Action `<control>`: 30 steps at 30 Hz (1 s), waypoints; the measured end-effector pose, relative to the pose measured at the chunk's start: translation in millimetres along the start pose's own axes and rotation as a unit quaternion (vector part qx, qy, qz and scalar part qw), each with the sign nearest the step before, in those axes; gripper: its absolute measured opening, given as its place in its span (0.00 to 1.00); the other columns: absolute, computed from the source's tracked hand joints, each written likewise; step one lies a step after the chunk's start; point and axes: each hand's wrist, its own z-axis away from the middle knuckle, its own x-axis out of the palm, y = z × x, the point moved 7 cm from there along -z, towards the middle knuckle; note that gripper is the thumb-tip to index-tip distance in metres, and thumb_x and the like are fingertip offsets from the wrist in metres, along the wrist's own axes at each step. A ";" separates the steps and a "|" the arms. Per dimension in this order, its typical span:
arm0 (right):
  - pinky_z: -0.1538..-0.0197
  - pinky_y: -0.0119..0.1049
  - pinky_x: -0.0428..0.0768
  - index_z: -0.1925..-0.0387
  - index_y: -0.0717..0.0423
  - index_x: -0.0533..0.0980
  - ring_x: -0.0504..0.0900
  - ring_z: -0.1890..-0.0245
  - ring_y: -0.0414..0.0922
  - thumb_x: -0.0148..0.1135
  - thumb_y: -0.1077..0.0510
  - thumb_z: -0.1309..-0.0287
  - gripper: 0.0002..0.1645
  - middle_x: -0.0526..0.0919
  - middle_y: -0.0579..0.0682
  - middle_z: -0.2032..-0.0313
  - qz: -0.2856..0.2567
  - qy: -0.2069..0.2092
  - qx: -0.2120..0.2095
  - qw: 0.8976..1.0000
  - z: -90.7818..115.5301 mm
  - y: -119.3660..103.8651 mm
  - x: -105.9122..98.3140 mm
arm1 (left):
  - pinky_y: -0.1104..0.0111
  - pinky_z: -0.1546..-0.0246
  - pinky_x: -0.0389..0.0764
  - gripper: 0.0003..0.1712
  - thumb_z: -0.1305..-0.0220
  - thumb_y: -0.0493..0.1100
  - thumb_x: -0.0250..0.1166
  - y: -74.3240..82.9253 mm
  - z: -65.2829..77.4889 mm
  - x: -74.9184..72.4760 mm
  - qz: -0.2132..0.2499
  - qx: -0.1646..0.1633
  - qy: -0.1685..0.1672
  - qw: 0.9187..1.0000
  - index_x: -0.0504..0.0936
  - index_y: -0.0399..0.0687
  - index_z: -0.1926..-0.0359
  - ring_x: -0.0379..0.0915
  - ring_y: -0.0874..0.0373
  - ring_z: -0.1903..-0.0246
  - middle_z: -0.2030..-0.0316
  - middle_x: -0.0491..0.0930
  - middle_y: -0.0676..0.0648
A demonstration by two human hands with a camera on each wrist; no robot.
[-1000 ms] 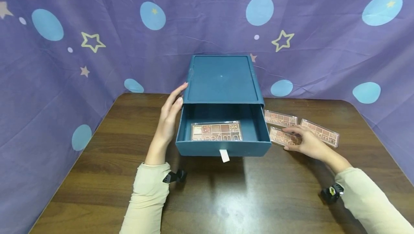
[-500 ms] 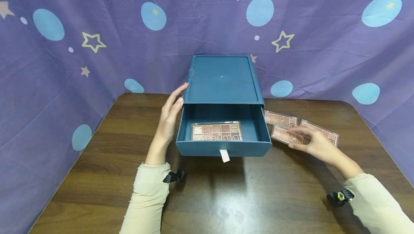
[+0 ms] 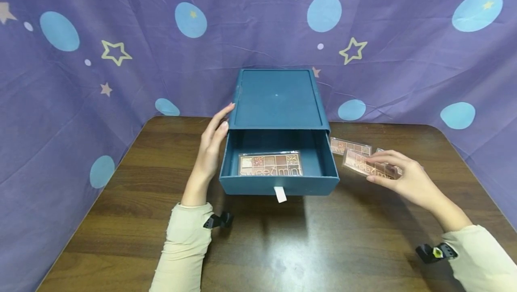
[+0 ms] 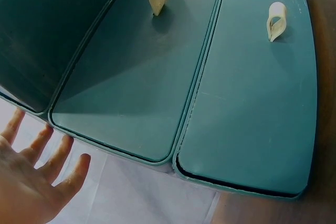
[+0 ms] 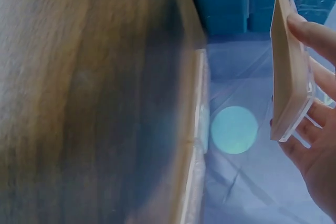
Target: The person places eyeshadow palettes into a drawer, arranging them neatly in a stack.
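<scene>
My right hand (image 3: pixel 412 182) pinches a clear-lidded eyeshadow palette (image 3: pixel 359 162) between thumb and fingers. In the right wrist view this palette (image 5: pixel 289 72) stands off the table, its plain back showing. A second palette (image 3: pixel 343 145) lies on the table behind it; a third is mostly hidden behind the held one and the hand. Fingers fairly straight, my left hand (image 3: pixel 210 146) rests against the left side of a teal drawer unit (image 3: pixel 276 99). The unit's top drawer (image 3: pixel 242 187) is pulled out, and another eyeshadow palette (image 3: pixel 270 165) lies in it.
Lower drawers (image 4: pixel 247 103) with cream pull tabs show pushed in under the top one in the left wrist view. A white tab (image 3: pixel 280 194) hangs from the open drawer's front. Behind the wooden table (image 3: pixel 133 220) hangs a purple curtain (image 3: pixel 250 18) with stars and dots.
My right hand has taken hold of the nearest palette, slid it right, and raised it over the others. The left hand and the drawer unit have stayed in place.
</scene>
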 end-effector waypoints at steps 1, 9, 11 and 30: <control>0.49 0.18 0.64 0.50 0.43 0.84 0.70 0.45 0.29 0.79 0.57 0.54 0.25 0.81 0.47 0.48 -0.002 0.007 -0.004 1.000 0.4 -2.4 -2.1 | 0.61 0.30 0.56 0.28 0.27 0.42 0.47 -0.3 0.1 -0.1 0.000 0.000 0.000 1.000 0.67 0.36 0.30 0.57 0.57 0.30 0.31 0.67 0.44; 0.44 0.20 0.65 0.51 0.50 0.84 0.75 0.46 0.31 0.79 0.70 0.61 0.31 0.82 0.47 0.50 -0.028 0.051 -0.083 0.995 3.3 -28.4 -16.0 | 0.61 0.30 0.56 0.28 0.27 0.42 0.46 -0.9 0.3 -0.1 -0.003 -0.002 0.001 1.000 0.68 0.37 0.30 0.57 0.57 0.30 0.31 0.67 0.44; 0.43 0.22 0.67 0.52 0.54 0.84 0.76 0.46 0.34 0.78 0.73 0.65 0.32 0.82 0.50 0.50 -0.044 0.060 -0.107 0.992 3.5 -37.4 -19.5 | 0.61 0.30 0.57 0.28 0.27 0.42 0.46 -0.8 0.2 -0.3 -0.003 -0.002 0.001 1.000 0.68 0.37 0.30 0.57 0.57 0.30 0.31 0.67 0.45; 0.47 0.28 0.72 0.60 0.73 0.82 0.78 0.49 0.47 0.74 0.60 0.47 0.19 0.83 0.63 0.54 -0.171 0.125 -0.236 0.948 1.1 -131.0 -41.0 | 0.61 0.30 0.55 0.28 0.27 0.43 0.46 -1.4 -1.1 -0.4 -0.005 -0.002 0.002 1.000 0.68 0.36 0.31 0.57 0.57 0.30 0.31 0.68 0.44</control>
